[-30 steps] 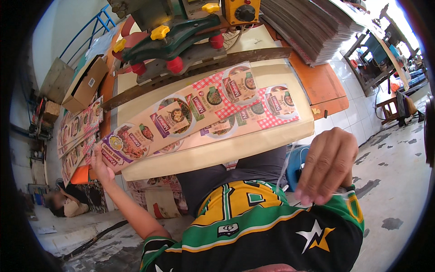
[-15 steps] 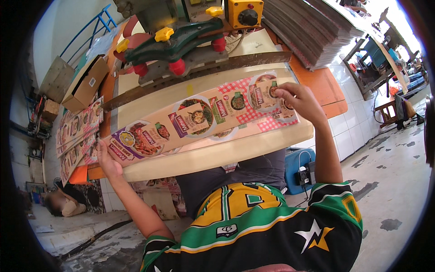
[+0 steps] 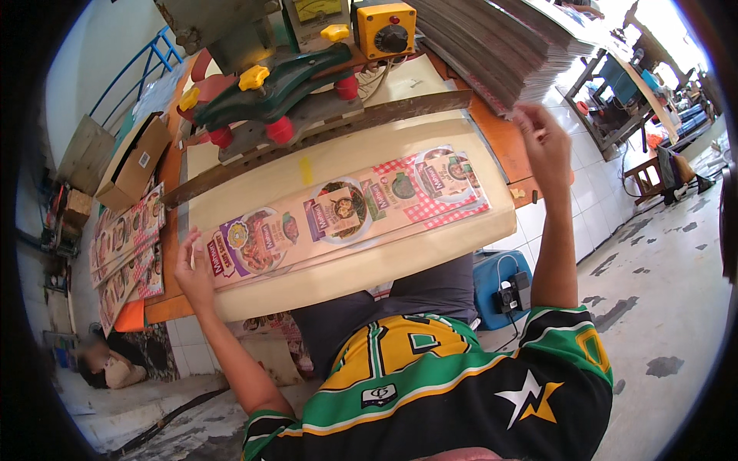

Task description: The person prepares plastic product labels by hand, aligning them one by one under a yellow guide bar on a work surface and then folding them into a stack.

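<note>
A long printed cardboard strip, with food pictures and red-and-white checks, lies slantwise on the cream sheet in front of me. Other printed strips show under its lower edge. At its left end is my left hand, open, with fingers pointing up beside the end of the strip. My right hand is raised off the strip, beside the near corner of a tall stack of flat sheets. Its fingers are loosely bent and slightly blurred, with nothing visible in them. Whether the fingertips touch the stack is unclear.
Beyond the strip runs a metal bar, below a green machine arm with yellow knobs and red feet. A yellow control box stands behind. At left are printed strips in a pile and an open carton.
My right hand has let go of the strip's right end and moved up to the stack. The strip has gone down flat onto the others, and my left hand has loosened from its left end.
</note>
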`<state>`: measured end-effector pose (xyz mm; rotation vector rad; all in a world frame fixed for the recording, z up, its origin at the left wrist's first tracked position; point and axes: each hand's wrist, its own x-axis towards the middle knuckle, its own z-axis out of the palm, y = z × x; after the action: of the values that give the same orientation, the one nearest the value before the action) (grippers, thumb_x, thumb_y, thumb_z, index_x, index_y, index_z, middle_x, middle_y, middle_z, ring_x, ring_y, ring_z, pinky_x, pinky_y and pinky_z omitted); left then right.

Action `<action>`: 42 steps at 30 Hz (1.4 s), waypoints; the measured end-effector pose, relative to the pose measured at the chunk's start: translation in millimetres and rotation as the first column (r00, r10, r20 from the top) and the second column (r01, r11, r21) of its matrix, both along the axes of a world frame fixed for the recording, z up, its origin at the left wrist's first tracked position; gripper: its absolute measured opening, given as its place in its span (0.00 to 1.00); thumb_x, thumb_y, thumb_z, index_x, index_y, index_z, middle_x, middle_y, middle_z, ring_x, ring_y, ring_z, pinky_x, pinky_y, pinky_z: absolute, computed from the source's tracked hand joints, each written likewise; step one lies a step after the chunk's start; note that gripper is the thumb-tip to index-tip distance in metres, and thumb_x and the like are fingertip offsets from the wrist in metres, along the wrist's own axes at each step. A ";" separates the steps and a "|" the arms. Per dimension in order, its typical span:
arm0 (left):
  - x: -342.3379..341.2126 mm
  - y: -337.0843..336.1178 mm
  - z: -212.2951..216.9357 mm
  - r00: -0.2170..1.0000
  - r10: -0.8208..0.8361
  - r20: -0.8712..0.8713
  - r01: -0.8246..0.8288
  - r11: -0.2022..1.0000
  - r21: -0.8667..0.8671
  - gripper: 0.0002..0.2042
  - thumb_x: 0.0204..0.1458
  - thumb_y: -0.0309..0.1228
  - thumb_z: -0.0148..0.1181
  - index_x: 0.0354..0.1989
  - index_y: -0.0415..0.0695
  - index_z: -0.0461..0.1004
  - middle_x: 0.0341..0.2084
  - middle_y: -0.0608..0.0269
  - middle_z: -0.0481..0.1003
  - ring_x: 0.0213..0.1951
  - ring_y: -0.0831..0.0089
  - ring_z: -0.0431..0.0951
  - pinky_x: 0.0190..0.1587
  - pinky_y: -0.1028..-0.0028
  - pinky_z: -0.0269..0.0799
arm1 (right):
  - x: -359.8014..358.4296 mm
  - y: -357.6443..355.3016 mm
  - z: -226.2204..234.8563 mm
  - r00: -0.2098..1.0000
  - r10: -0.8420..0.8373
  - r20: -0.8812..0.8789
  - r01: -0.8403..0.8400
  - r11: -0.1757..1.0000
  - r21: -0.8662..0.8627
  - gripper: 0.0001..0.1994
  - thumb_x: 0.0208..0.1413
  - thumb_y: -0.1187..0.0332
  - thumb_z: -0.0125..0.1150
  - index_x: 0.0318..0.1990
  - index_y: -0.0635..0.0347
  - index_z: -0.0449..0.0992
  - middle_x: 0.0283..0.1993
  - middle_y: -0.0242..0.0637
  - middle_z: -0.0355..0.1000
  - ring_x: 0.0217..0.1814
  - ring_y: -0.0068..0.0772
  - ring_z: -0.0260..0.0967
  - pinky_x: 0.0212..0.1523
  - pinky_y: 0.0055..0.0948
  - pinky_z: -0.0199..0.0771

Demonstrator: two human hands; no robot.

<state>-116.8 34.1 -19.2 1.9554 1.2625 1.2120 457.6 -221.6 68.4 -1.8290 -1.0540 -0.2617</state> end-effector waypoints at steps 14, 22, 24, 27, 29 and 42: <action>24.4 -21.5 0.8 0.976 -0.034 -0.214 0.049 0.997 0.061 0.12 0.67 0.26 0.54 0.51 0.30 0.79 0.54 0.46 0.80 0.61 0.59 0.78 0.64 0.65 0.70 | 126.1 27.1 100.8 0.657 -0.307 0.689 0.349 0.933 0.083 0.25 0.65 0.47 0.60 0.56 0.60 0.78 0.57 0.45 0.78 0.64 0.49 0.72 0.64 0.46 0.67; 25.1 -26.8 7.3 0.973 -0.013 -0.231 0.024 0.999 0.047 0.12 0.66 0.26 0.54 0.50 0.30 0.79 0.54 0.46 0.80 0.61 0.57 0.77 0.63 0.65 0.70 | 113.9 38.3 111.1 0.604 -0.341 0.720 0.389 0.915 0.107 0.15 0.65 0.55 0.59 0.42 0.58 0.79 0.43 0.40 0.80 0.51 0.47 0.76 0.56 0.46 0.70; 25.8 -26.1 5.7 0.978 -0.015 -0.208 0.025 0.999 0.044 0.12 0.66 0.26 0.54 0.49 0.30 0.79 0.54 0.45 0.80 0.61 0.57 0.77 0.63 0.64 0.70 | 116.1 37.8 115.2 0.560 -0.337 0.757 0.396 0.911 0.114 0.15 0.64 0.55 0.59 0.41 0.58 0.78 0.42 0.40 0.80 0.49 0.47 0.77 0.54 0.46 0.71; 28.8 -27.2 8.8 0.973 0.001 -0.230 0.010 0.999 0.048 0.12 0.66 0.26 0.54 0.49 0.30 0.78 0.54 0.45 0.80 0.61 0.56 0.78 0.63 0.64 0.71 | 116.7 33.8 123.6 0.631 -0.312 0.711 0.390 0.919 0.057 0.15 0.63 0.55 0.61 0.41 0.59 0.80 0.42 0.40 0.81 0.46 0.47 0.78 0.51 0.44 0.74; 28.7 -26.2 7.4 0.977 -0.009 -0.211 0.023 0.998 0.062 0.12 0.65 0.26 0.54 0.49 0.30 0.78 0.53 0.44 0.80 0.60 0.55 0.78 0.62 0.64 0.71 | 119.4 28.5 132.2 0.712 -0.245 0.658 0.352 0.935 -0.033 0.16 0.62 0.55 0.62 0.41 0.59 0.82 0.41 0.41 0.81 0.43 0.46 0.79 0.48 0.42 0.76; 20.2 -20.4 -0.5 0.978 -0.021 -0.209 0.035 0.997 0.064 0.13 0.65 0.26 0.54 0.50 0.30 0.79 0.53 0.45 0.81 0.60 0.53 0.78 0.63 0.63 0.70 | 147.9 17.4 178.4 0.768 0.151 0.622 0.149 0.903 -0.403 0.16 0.63 0.58 0.64 0.43 0.63 0.84 0.36 0.44 0.81 0.37 0.38 0.79 0.42 0.37 0.78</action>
<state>-96.6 13.6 -19.7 2.1892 1.3057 1.0700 605.5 -204.2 246.9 -2.1989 -1.6998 -0.7509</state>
